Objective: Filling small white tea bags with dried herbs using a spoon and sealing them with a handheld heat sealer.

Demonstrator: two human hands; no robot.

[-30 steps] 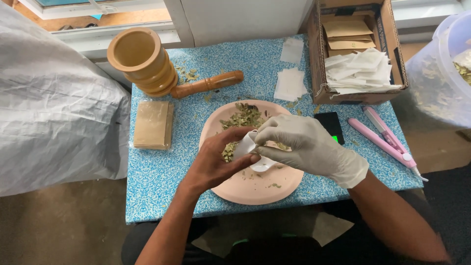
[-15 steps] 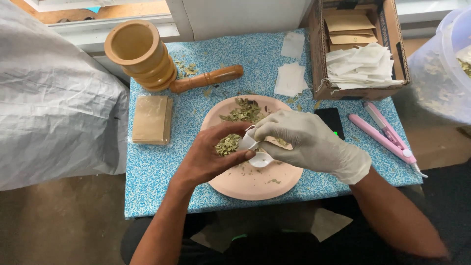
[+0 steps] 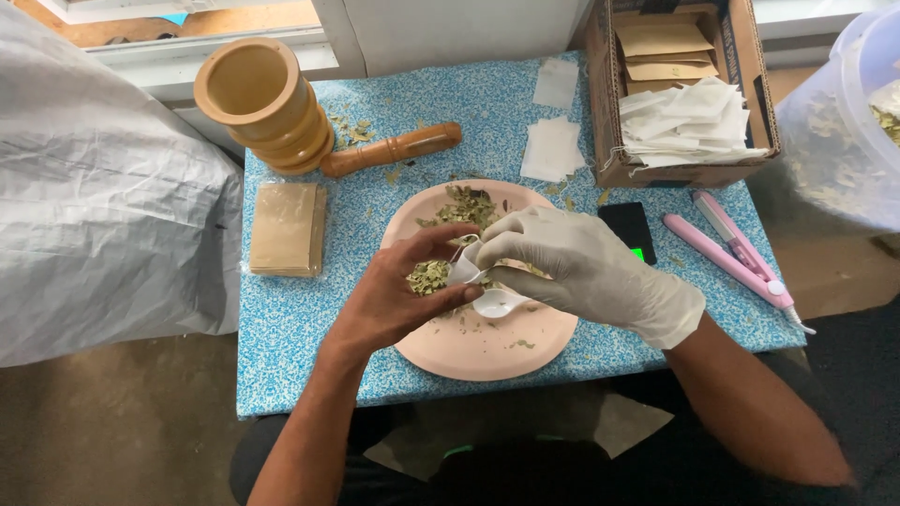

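Note:
My bare left hand (image 3: 398, 295) pinches a small white paper sachet (image 3: 462, 269) over a pink plate (image 3: 487, 347). My right hand (image 3: 581, 267), in a white glove, meets it from the right, touching the sachet's top and holding a small white spoon (image 3: 497, 302) just below. Dried green leaves (image 3: 461, 208) lie heaped on the plate's far side, and more show by the left palm.
A wooden mortar (image 3: 261, 101) and pestle (image 3: 389, 150) stand at the table's back left, above a stack of tan packets (image 3: 284, 228). Loose white sachets (image 3: 553, 147), a cardboard box of sachets (image 3: 689, 94), a black scale (image 3: 628, 230), a pink sealer (image 3: 736, 255) and a clear tub (image 3: 844, 122) lie right.
Both hands stay together over the plate, with only slight finger shifts around the sachet. The camera view has moved a little.

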